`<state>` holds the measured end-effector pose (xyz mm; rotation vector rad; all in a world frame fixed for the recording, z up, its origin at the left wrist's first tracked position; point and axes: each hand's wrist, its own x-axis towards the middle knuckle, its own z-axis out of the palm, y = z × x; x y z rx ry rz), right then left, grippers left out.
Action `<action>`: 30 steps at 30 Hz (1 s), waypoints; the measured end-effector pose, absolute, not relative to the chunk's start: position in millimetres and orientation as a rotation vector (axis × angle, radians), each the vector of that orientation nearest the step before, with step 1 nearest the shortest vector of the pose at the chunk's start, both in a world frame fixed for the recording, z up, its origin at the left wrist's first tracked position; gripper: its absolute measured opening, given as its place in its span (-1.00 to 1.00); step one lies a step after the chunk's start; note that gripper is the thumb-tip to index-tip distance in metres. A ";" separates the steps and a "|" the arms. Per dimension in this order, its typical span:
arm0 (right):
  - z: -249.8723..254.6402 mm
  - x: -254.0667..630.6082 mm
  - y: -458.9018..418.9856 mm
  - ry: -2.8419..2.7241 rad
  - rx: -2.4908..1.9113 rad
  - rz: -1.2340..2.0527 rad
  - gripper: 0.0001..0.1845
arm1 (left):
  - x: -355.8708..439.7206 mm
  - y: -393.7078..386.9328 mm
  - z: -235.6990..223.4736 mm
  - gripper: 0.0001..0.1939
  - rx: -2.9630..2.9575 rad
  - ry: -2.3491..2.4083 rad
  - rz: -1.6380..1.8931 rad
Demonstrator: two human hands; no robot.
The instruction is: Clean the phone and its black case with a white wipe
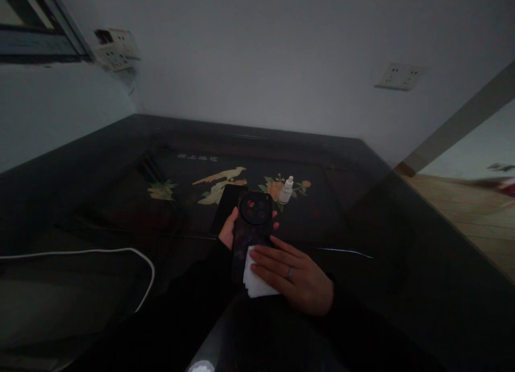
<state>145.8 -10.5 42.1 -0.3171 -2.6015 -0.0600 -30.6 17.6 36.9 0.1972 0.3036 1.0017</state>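
Observation:
My left hand (228, 230) is wrapped around a dark phone case (246, 238) from below and behind, with fingertips showing at its right edge. The case has a large round camera ring near its top; whether a phone sits inside, I cannot tell. My right hand (300, 275), wearing a ring, presses a folded white tissue (257, 283) onto the lower part of the case. Just behind the left hand, a flat black phone (223, 206) lies on the table. A small white dropper bottle (286, 190) stands upright beyond the case, to the right.
The dark glossy table (362, 221) bears a bird and flower picture. A white cable (100, 250) runs across the left side. Wall sockets (399, 77) are at the right, others (116, 50) at the left corner. Wooden floor (462, 211) shows beyond the right edge.

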 end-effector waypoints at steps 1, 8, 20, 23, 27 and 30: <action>41.7 144.7 -11.8 -2.600 -0.306 -0.051 -0.67 | -31.4 18.2 37.9 -0.28 0.190 0.294 1.004; 43.0 138.0 -14.9 -2.666 -0.409 -0.081 -0.60 | -28.0 16.5 28.2 -0.27 0.182 0.284 0.900; 40.3 134.5 -21.5 -2.648 -0.498 -0.134 -0.57 | -27.7 16.5 26.2 -0.25 0.161 0.283 0.924; 38.5 138.5 -15.8 -2.587 -0.629 -0.161 -0.58 | -26.1 15.3 18.9 -0.25 0.179 0.330 0.895; 37.7 140.4 -18.0 -2.571 -0.609 -0.159 -0.59 | -30.9 19.0 23.6 -0.22 0.184 0.299 0.921; 38.6 134.6 -23.3 -2.626 -0.536 -0.138 -0.59 | -29.8 20.8 23.4 -0.25 0.168 0.269 0.934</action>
